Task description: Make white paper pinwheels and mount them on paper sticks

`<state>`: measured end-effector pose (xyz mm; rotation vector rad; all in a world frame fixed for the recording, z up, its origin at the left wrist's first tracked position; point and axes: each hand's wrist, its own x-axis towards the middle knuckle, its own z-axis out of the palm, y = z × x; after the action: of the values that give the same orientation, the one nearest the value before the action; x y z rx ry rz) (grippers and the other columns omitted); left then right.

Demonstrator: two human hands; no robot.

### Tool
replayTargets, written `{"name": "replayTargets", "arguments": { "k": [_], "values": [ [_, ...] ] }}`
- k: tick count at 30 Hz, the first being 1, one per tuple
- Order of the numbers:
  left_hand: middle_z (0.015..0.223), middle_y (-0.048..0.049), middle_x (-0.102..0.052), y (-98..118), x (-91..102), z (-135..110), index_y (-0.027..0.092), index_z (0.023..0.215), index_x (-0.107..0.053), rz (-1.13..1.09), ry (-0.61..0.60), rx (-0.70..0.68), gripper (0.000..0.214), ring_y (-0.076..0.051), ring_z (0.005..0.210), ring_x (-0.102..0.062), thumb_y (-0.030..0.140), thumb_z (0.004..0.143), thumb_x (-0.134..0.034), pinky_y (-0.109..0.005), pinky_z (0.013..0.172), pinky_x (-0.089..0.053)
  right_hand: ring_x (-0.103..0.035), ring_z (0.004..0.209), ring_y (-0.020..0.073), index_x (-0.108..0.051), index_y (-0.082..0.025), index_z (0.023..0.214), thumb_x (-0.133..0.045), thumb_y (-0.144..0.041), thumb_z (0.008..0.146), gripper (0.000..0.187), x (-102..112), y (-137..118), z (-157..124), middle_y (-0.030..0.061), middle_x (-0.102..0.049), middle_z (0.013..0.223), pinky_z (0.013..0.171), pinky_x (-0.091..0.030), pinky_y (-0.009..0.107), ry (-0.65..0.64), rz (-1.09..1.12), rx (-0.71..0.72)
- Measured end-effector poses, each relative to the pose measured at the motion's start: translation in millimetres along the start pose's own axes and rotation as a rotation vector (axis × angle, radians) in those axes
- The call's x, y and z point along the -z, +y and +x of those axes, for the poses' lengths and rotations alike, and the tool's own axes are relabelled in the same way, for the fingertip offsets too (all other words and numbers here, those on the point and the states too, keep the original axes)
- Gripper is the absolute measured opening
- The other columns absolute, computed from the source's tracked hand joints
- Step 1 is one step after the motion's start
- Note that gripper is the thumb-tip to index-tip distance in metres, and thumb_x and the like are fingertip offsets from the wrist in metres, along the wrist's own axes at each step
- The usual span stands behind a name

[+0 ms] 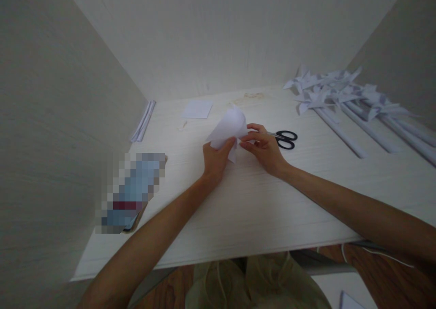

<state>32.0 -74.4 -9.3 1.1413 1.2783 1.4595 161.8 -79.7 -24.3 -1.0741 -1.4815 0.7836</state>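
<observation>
A white sheet of paper [227, 124], curled and partly folded, is held up over the middle of the white table. My left hand [217, 157] grips its lower left part, thumb pressed on the front. At the paper's right edge, my right hand [262, 148] pinches a corner between thumb and fingers. Just beyond the right hand lie scissors [286, 139] with black handles; their blades are mostly hidden behind the hand. Behind the paper, to the left, a small flat square of white paper [197, 109] rests on the table.
Several paper pinwheels [316, 98] with rolled paper sticks [340, 132] are piled at the right. Rolled paper strips [143, 120] lie along the left wall. A blurred phone [136, 191] sits at the left front. Walls enclose the table's back and sides.
</observation>
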Motion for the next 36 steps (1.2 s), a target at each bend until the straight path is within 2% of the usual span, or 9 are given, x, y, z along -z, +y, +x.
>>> {"name": "replayTargets", "arguments": {
  "k": [7, 21, 28, 36],
  "values": [
    [0.07, -0.0052, -0.066, 1.4, 0.1, -3.7, 0.012, 0.069, -0.064, 0.013, -0.032, -0.026, 0.019, -0.014, 0.061, -0.058, 0.026, 0.056, -0.067, -0.023, 0.056, -0.047, -0.051, 0.093, 0.0172, -0.066, -0.024, 0.07, -0.065, -0.027, 0.065, 0.005, 0.6, 3.8, 1.2, 0.0028, -0.049, 0.105, 0.07, -0.044, 0.032, 0.057, 0.0, -0.008],
    [0.066, -0.0063, -0.065, 2.1, 0.3, -5.9, 0.011, 0.065, -0.063, 0.078, -0.034, -0.036, 0.02, -0.014, 0.058, -0.057, 0.027, 0.055, -0.068, -0.024, 0.052, -0.045, -0.052, 0.089, 0.018, -0.065, -0.022, 0.064, -0.064, -0.029, 0.065, 0.007, -0.1, 5.5, 2.1, 0.0039, -0.051, 0.099, 0.075, -0.044, 0.037, 0.077, -0.016, -0.018],
    [0.059, -0.0026, -0.061, 2.5, 2.2, -6.4, 0.013, 0.064, -0.062, 0.09, -0.069, -0.056, 0.017, -0.013, 0.055, -0.053, 0.027, 0.056, -0.067, -0.021, 0.05, -0.042, -0.052, 0.09, 0.0182, -0.064, -0.021, 0.062, -0.065, -0.026, 0.064, 0.006, -0.3, 4.5, 2.9, 0.0036, -0.053, 0.095, 0.081, -0.041, 0.038, 0.081, -0.011, -0.018],
    [0.055, -0.0014, -0.058, -0.2, 4.5, -4.8, 0.012, 0.06, -0.062, 0.142, -0.106, -0.059, 0.018, -0.011, 0.051, -0.05, 0.029, 0.057, -0.067, -0.021, 0.048, -0.04, -0.053, 0.088, 0.0175, -0.064, -0.021, 0.062, -0.064, -0.026, 0.065, 0.006, 0.2, 6.2, 2.8, 0.0035, -0.054, 0.094, 0.079, -0.043, 0.036, 0.081, -0.017, -0.024]
  ]
}}
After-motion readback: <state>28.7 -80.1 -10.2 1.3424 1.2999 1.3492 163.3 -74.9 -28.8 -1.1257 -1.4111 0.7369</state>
